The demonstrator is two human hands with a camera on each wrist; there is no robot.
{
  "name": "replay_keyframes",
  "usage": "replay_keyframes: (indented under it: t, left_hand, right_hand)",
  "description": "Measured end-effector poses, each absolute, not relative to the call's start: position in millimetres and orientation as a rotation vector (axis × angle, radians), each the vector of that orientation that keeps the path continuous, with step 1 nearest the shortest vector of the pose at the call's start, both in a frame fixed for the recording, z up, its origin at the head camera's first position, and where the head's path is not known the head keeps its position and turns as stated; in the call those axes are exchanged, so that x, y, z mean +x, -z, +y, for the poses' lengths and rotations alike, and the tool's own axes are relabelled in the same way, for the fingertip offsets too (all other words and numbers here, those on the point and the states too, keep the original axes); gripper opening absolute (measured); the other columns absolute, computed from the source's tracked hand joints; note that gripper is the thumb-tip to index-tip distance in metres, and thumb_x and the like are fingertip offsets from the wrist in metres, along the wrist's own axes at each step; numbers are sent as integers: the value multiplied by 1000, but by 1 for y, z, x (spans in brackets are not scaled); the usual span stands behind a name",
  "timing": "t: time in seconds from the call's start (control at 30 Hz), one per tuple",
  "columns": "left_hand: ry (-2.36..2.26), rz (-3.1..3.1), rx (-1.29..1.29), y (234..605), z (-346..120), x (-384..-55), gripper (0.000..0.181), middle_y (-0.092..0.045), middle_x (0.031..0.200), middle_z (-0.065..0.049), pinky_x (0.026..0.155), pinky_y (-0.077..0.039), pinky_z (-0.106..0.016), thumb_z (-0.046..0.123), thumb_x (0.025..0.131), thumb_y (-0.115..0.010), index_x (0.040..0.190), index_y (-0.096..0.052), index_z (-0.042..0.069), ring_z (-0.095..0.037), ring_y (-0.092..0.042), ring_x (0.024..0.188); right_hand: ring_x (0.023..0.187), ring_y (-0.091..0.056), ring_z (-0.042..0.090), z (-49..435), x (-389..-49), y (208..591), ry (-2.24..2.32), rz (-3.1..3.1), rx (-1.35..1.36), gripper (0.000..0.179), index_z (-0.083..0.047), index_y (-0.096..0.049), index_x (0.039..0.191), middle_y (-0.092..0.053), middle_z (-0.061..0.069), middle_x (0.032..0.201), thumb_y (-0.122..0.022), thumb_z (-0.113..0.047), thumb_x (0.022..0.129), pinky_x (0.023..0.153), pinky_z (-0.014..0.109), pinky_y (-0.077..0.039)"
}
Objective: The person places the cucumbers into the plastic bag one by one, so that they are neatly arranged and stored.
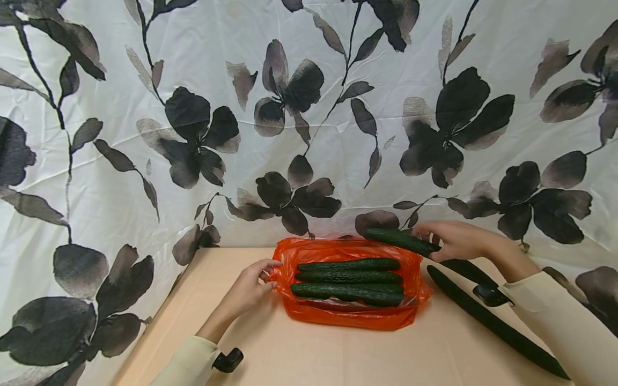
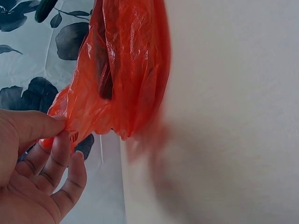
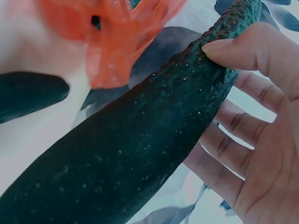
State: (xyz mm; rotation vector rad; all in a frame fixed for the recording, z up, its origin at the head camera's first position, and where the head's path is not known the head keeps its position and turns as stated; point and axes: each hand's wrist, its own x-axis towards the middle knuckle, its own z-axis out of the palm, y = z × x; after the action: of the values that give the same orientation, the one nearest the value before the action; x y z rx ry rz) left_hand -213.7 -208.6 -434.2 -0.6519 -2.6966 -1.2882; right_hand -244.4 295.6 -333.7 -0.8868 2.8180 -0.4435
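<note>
A red plastic bag (image 1: 347,319) lies on the table with several dark green cucumbers (image 1: 347,276) side by side on its opened-out film. My left hand (image 1: 252,281) is at the bag's left end. In the left wrist view its thumb and forefinger pinch the bag's crumpled edge (image 2: 70,114). At the bag's far right corner my right hand (image 1: 456,241) grips a long bumpy cucumber (image 3: 126,140), thumb on top and fingers underneath. That cucumber's far end overlaps the bag's back edge in the head view, while its near part runs back under the wrist.
Another long cucumber (image 1: 497,321) lies slanted on the table to the right of the bag, partly beneath the right forearm. A white cloth (image 1: 299,118) printed with dark flowers hangs behind the table. Bare beige tabletop (image 1: 309,354) shows in front of the bag.
</note>
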Motion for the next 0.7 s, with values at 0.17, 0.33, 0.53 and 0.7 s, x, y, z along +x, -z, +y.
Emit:
replay_keyframes:
  t: [0.17,0.33,0.53,0.7]
  left_hand:
    - [1288,-2692,-657,434,-209,-213,46,-66,98,-6,70,-52,-27,-8,85,-73,129,-65,5,-19,-62,82]
    - [1293,-2688,-662,433,-208,-214,46,-66,99,-7,70,-53,-26,-8,85,-73,129,-65,4,-17,-62,82]
    - [1288,-2685,-659,433,-208,-214,46,-66,98,-8,70,-53,-26,-9,84,-73,128,-65,4,-17,-62,81]
    - [1286,-2681,-657,434,-209,-213,46,-66,97,-7,69,-52,-26,-9,84,-73,127,-65,4,-16,-62,80]
  right_hand:
    - [92,-60,12,278,-250,329,366,2838,-944,50,-15,-59,130,-64,-4,110,-74,-17,82,75,36,-52]
    - [92,-57,13,262,-252,325,339,2840,-975,48,-17,-60,129,-62,-6,106,-73,-15,82,79,38,-50]
    - [100,-61,16,244,-255,322,335,2805,-1012,47,-19,-60,128,-64,-5,113,-74,-17,83,85,44,-52]
    - [100,-60,15,228,-259,323,300,2786,-1038,48,-26,-59,126,-62,-6,114,-77,-21,83,85,43,-51]
